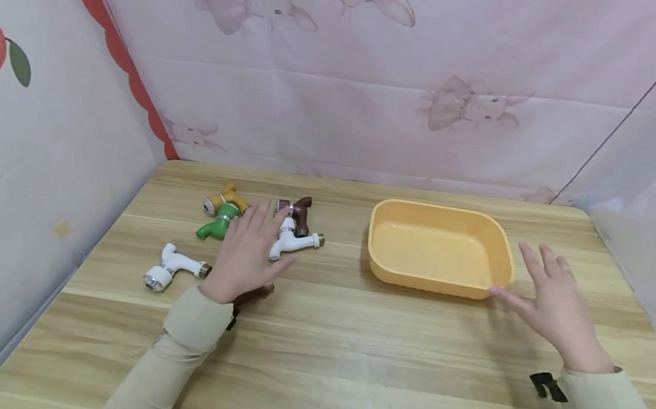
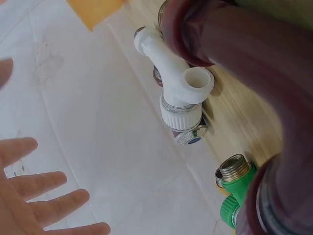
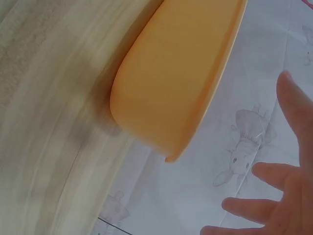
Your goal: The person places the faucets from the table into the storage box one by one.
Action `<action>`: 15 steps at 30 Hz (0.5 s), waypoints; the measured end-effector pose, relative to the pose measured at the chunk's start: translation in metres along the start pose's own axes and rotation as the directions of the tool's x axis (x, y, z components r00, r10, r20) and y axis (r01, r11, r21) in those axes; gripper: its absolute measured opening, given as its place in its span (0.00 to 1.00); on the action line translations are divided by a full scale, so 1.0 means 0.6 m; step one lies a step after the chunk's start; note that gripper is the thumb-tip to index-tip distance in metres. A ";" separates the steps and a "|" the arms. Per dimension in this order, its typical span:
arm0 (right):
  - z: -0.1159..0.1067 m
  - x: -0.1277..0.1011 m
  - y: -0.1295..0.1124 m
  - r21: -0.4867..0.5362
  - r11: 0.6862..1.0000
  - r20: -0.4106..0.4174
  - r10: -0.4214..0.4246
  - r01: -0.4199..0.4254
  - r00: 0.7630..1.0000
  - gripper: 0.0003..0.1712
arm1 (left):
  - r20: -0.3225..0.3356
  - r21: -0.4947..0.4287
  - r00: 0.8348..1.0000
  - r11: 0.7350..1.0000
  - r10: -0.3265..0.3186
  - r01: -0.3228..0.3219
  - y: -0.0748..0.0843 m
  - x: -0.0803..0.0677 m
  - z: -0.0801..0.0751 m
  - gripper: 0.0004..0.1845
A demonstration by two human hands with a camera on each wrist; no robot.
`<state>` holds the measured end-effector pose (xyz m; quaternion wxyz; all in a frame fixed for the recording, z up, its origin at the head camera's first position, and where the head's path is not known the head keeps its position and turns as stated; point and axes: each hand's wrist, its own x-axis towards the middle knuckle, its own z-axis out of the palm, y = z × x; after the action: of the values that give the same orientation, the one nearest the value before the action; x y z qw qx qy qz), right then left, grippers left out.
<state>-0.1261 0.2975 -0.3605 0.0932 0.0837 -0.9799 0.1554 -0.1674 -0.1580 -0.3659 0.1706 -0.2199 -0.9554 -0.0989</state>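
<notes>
My left hand (image 1: 246, 254) hovers with spread fingers over a group of small taps and holds nothing. Around it lie a green tap (image 1: 218, 222), a yellow tap (image 1: 225, 199), a white tap (image 1: 295, 239) and a dark brown tap (image 1: 300, 215). A second white tap (image 1: 173, 268) lies to its left. Under the wrist another brown tap (image 2: 249, 58) is partly hidden in the head view. My right hand (image 1: 559, 308), fingers spread, is beside the right end of a yellow-orange plastic basin (image 1: 437, 284); its thumb tip is at the near right corner, and I cannot tell whether it touches.
A wooden table (image 1: 346, 368) bears everything. A pink rabbit-print cloth (image 1: 343, 125) hangs along its back edge, with printed white cloth (image 1: 66, 154) at the left side. A black strap piece (image 1: 548, 387) shows at the right wrist.
</notes>
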 end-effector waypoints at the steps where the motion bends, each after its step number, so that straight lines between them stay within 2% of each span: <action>1: -0.001 0.000 0.001 0.010 1.000 -0.007 -0.003 0.003 1.000 0.53 | -0.027 -0.006 0.999 1.000 0.017 -0.017 0.000 -0.001 0.000 0.40; 7: -0.006 -0.005 0.005 0.086 0.996 -0.042 0.021 -0.017 0.999 0.43 | -0.185 -0.060 0.979 0.994 0.084 -0.096 -0.002 -0.005 -0.001 0.31; 11: -0.007 -0.006 0.009 0.116 0.993 -0.070 0.044 -0.036 0.997 0.34 | -0.223 -0.086 0.971 0.991 0.084 -0.106 0.000 -0.008 -0.003 0.27; 15: -0.005 -0.007 0.015 0.168 0.983 -0.056 0.083 -0.073 0.995 0.30 | -0.238 -0.103 0.968 0.989 0.081 -0.108 0.003 -0.011 -0.008 0.25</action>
<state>-0.1235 0.3072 -0.3609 0.1105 0.0478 -0.9626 0.2427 -0.1596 -0.1605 -0.3640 0.2730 -0.2616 -0.9099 -0.1705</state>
